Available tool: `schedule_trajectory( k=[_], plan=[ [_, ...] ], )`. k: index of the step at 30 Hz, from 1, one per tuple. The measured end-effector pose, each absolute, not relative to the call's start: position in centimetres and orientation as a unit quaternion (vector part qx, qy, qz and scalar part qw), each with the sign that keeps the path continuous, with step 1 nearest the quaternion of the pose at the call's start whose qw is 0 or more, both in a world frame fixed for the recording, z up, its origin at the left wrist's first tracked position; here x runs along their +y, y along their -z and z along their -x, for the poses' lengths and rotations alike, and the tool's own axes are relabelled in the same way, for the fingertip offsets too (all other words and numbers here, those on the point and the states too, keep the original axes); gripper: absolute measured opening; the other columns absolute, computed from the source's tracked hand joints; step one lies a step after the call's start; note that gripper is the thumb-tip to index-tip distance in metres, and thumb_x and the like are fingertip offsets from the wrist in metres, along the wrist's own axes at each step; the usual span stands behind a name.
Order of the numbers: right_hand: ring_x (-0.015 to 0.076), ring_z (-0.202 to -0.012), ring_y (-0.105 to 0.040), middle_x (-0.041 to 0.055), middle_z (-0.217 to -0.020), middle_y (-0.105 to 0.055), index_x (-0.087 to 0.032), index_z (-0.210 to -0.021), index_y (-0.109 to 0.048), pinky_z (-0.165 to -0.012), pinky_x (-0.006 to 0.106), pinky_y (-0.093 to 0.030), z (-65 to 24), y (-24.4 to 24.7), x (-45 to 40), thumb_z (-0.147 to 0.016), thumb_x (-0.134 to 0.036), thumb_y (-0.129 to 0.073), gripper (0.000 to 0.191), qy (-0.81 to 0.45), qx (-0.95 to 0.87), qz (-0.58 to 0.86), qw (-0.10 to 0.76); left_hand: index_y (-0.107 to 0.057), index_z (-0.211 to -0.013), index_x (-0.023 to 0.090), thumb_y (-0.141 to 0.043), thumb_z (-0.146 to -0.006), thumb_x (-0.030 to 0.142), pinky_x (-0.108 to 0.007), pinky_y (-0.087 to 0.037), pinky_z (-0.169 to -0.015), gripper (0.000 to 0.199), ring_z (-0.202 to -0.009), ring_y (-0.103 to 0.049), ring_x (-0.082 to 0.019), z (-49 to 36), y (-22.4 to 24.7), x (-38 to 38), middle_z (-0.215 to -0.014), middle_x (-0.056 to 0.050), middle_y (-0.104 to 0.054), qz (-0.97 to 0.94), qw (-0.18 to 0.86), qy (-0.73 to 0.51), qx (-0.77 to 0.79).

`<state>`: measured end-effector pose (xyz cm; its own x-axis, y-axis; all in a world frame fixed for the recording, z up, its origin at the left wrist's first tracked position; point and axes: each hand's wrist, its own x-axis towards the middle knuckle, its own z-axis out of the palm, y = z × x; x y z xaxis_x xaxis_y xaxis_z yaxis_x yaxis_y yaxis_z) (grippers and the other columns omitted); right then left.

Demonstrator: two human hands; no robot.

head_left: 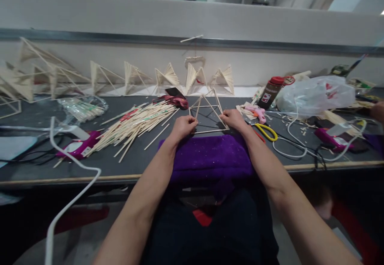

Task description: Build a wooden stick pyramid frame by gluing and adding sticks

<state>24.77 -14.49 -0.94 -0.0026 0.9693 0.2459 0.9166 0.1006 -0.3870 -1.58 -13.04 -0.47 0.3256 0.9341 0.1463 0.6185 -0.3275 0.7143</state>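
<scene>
A small frame of thin wooden sticks (pixel 210 131) stands on the dark table, in front of the purple cloth (pixel 211 155). My left hand (pixel 184 127) pinches the frame at its left corner, fingers closed on a stick. At the right corner, my right hand (pixel 233 119) holds the same frame between thumb and fingers. Two slanted sticks meet near the top of the frame, between my hands. To the left lies a pile of loose sticks (pixel 138 123). Beside my right hand are a pink glue gun (pixel 257 113) and yellow-handled scissors (pixel 266 132).
Finished stick structures (pixel 168 77) line the wall behind. A brown bottle (pixel 271 93) and a plastic bag (pixel 316 95) stand at the right. A white cable (pixel 75 199) hangs over the left table edge. Another person's hand (pixel 378 111) shows far right.
</scene>
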Motion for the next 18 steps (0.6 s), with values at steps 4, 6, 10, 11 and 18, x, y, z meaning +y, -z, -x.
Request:
schedule_trajectory(
  k=[4,6,10,11,18],
  plan=[
    [0.0145,-0.067,-0.057,0.0041,-0.072,-0.071,-0.017,-0.08,-0.074,-0.06,0.025,-0.03,-24.77,0.79,-14.67,-0.091,-0.038,-0.053,0.032,-0.071,-0.703,0.67,0.228,-0.074,-0.082,0.015,-0.059,-0.078,0.029,-0.026,-0.045,-0.066,0.021,-0.061,-0.064,-0.016,1.51,0.05,-13.34,-0.061,-0.003,-0.068,-0.768,0.289,-0.28,0.498],
    [0.0144,-0.066,-0.057,0.0033,-0.07,-0.07,-0.017,-0.08,-0.074,-0.06,0.025,-0.031,-24.75,0.76,-14.72,-0.09,-0.037,-0.053,0.031,-0.077,-0.701,0.671,0.23,-0.074,-0.08,0.015,-0.059,-0.078,0.028,-0.026,-0.044,-0.065,0.019,-0.06,-0.063,-0.016,1.51,-0.06,-13.38,-0.06,-0.003,-0.067,-0.768,0.29,-0.282,0.496],
    [0.0137,-0.064,-0.055,0.0018,-0.067,-0.068,-0.017,-0.077,-0.072,-0.059,0.024,-0.031,-24.83,0.86,-14.74,-0.088,-0.039,-0.052,0.031,-0.089,-0.698,0.668,0.24,-0.073,-0.078,0.016,-0.059,-0.08,0.029,-0.026,-0.044,-0.065,0.02,-0.059,-0.063,-0.016,1.54,0.09,-13.25,-0.057,-0.002,-0.066,-0.771,0.289,-0.28,0.494],
    [0.0135,-0.063,-0.054,0.0015,-0.066,-0.067,-0.018,-0.075,-0.071,-0.059,0.024,-0.031,-24.87,0.92,-14.72,-0.088,-0.04,-0.052,0.032,-0.092,-0.698,0.668,0.243,-0.074,-0.079,0.016,-0.058,-0.08,0.03,-0.026,-0.044,-0.065,0.021,-0.059,-0.063,-0.017,1.54,0.15,-13.21,-0.057,-0.002,-0.066,-0.772,0.288,-0.279,0.494],
    [0.0135,-0.059,-0.052,-0.0004,-0.058,-0.06,-0.018,-0.068,-0.067,-0.058,0.024,-0.032,-24.99,1.06,-14.75,-0.082,-0.051,-0.054,0.038,-0.109,-0.672,0.682,0.268,-0.077,-0.083,0.016,-0.059,-0.081,0.027,-0.027,-0.044,-0.066,0.022,-0.063,-0.065,-0.018,1.5,0.07,-13.13,-0.059,-0.005,-0.068,-0.777,0.274,-0.271,0.499]
  ],
)
